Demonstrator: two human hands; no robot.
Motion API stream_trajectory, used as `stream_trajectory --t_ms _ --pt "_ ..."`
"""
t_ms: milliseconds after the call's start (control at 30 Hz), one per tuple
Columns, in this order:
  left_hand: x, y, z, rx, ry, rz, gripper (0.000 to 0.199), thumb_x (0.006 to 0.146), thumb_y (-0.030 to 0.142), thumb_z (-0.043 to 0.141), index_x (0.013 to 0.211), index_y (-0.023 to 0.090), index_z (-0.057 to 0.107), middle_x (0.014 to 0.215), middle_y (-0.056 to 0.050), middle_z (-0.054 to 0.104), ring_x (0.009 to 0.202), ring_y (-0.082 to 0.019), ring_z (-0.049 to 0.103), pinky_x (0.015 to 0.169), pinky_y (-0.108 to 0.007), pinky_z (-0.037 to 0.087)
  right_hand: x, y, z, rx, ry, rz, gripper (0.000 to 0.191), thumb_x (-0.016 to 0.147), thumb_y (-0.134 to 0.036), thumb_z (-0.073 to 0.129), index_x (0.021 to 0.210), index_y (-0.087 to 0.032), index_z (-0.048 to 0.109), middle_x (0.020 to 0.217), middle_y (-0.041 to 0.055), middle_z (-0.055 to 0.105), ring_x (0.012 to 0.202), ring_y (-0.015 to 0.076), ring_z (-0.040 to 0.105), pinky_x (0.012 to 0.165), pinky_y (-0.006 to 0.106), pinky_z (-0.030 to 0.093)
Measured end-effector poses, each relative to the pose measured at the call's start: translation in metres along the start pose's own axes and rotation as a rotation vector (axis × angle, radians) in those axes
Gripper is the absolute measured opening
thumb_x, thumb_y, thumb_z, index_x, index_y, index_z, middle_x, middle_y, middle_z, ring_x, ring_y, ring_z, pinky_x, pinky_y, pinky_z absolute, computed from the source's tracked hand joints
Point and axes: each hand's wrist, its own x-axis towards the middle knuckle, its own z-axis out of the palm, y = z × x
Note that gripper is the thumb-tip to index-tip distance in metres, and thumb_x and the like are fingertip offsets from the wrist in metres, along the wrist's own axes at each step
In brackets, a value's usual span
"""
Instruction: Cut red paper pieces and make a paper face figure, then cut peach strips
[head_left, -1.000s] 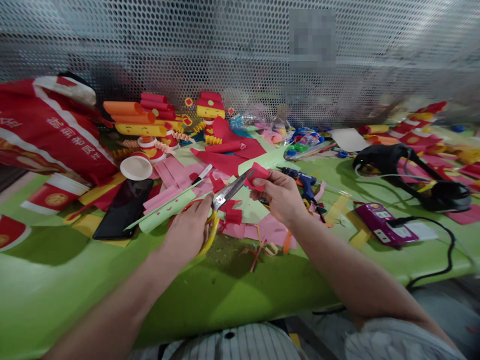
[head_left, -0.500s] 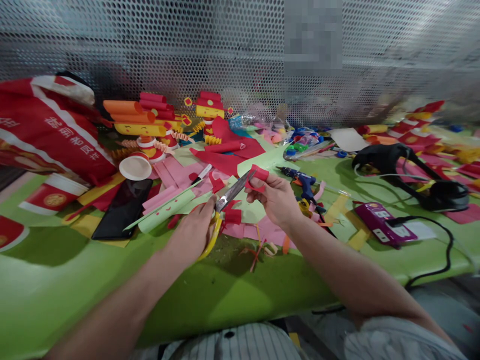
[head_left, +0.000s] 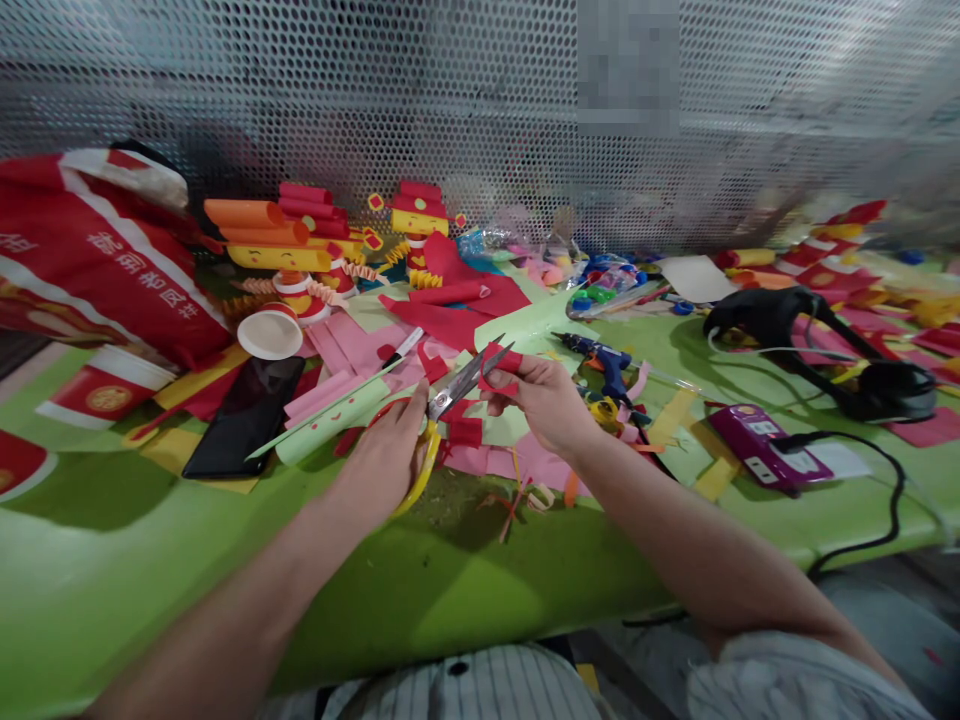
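My left hand [head_left: 386, 450] is closed around the handles of yellow-handled scissors [head_left: 444, 400], whose blades are parted and point up to the right. Between the blade tips and my fingers is a small piece of red paper [head_left: 499, 380], pinched by my right hand [head_left: 547, 405]. One blade passes over the red piece. Beneath the hands lie red and pink paper scraps [head_left: 465, 432] and a light green sheet. Left of the scissors rests a rolled light green paper [head_left: 337, 425] with small red marks.
A black phone [head_left: 244, 415] and a red paper cup [head_left: 109, 385] lie on the left. Paper figures [head_left: 281, 245] stand at the back. On the right are a blue glue gun [head_left: 604, 358], a purple power strip [head_left: 765, 445] with a black cable, and a black headset-like strap [head_left: 810, 335].
The scissor blades have spread apart from nearly closed. My right hand and the red paper have shifted slightly left and down.
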Motion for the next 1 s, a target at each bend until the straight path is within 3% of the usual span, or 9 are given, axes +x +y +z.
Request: stream_trajectory --t_ms 333,700,1000 --pt "0.002 0.001 -0.005 0.068 -0.064 -0.022 0.058 0.079 0.009 0.031 0.137 0.005 0.031 0.105 -0.017 0.062 0.087 -0.025 0.062 0.076 -0.042 0.05 0.0 -0.006 0.0 -0.027 0.022 0.021 0.024 0.049 -0.035 0.079 0.056 -0.017 0.065 0.046 -0.0031 0.059 0.038 0.0076 0.049 0.039 0.023 0.041" --pt "0.0 0.001 -0.009 0.027 -0.058 -0.029 0.057 0.078 0.008 0.034 0.135 0.006 0.034 0.11 -0.018 0.061 0.089 -0.026 0.062 0.08 -0.045 0.05 0.001 -0.01 -0.008 -0.048 0.002 0.008 0.011 0.055 -0.026 0.07 0.054 -0.017 0.063 0.044 -0.0037 0.058 0.036 0.0069 0.049 0.041 0.022 0.041" --pt "0.0 0.001 -0.009 0.023 -0.032 -0.013 0.058 0.076 0.006 0.036 0.134 0.009 0.035 0.107 -0.017 0.062 0.087 -0.025 0.063 0.078 -0.044 0.051 0.001 -0.013 -0.009 -0.09 0.01 0.008 0.012 0.055 -0.026 0.071 0.055 -0.017 0.061 0.044 -0.0038 0.058 0.037 0.0068 0.048 0.041 0.022 0.042"
